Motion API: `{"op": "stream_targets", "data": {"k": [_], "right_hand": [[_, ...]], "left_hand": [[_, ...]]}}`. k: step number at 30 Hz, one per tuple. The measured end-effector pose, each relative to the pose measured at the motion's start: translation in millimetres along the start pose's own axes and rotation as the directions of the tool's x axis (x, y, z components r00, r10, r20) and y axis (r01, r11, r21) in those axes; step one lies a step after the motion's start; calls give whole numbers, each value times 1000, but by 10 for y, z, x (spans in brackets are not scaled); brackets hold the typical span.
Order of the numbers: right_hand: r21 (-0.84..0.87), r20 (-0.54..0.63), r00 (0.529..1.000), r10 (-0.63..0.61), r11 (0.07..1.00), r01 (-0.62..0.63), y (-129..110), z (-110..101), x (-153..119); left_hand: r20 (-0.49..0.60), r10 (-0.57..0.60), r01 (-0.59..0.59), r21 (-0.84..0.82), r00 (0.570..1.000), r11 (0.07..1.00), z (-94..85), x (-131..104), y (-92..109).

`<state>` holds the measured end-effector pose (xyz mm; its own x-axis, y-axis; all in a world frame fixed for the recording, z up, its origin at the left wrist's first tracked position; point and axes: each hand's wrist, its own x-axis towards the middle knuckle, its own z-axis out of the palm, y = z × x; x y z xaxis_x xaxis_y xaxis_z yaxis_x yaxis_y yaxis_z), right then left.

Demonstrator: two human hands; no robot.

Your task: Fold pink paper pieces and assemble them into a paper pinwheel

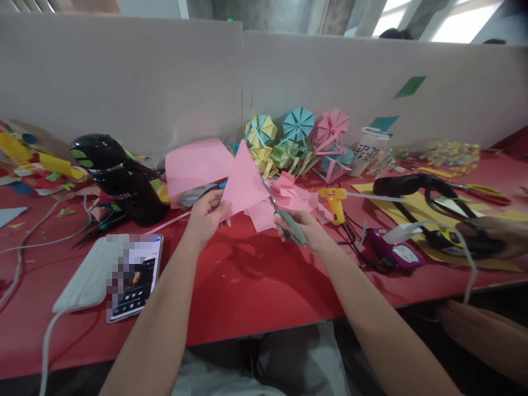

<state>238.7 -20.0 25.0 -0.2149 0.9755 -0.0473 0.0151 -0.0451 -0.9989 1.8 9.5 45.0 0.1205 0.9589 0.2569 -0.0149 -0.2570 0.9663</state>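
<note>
Between finger and thumb, my left hand (207,214) pinches a pink folded paper triangle (244,184) by its lower left corner, its point upward. My right hand (303,226) grips a pair of scissors (291,223) with green handles. The blades lie along the right edge of the triangle; whether they touch it I cannot tell. Behind and below the triangle are pink paper scraps (284,192) in a loose pile. A larger pink sheet (198,165) leans at the back left of my left hand.
Folded paper ornaments (299,125) stand behind my hands. A yellow glue gun (336,203) and a purple power strip (394,250) are at right, beside another person's hand (501,236). Left are a black bottle (124,184), a phone (138,280) and pliers (99,227).
</note>
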Motion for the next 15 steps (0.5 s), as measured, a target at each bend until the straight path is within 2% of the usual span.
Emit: {"op": "stream_targets", "data": {"k": [15], "right_hand": [[-97, -77, 997, 4, 995, -12, 19, 8, 7]], "left_hand": [[-2, -13, 13, -23, 1000, 1000, -2, 7, -4]]}}
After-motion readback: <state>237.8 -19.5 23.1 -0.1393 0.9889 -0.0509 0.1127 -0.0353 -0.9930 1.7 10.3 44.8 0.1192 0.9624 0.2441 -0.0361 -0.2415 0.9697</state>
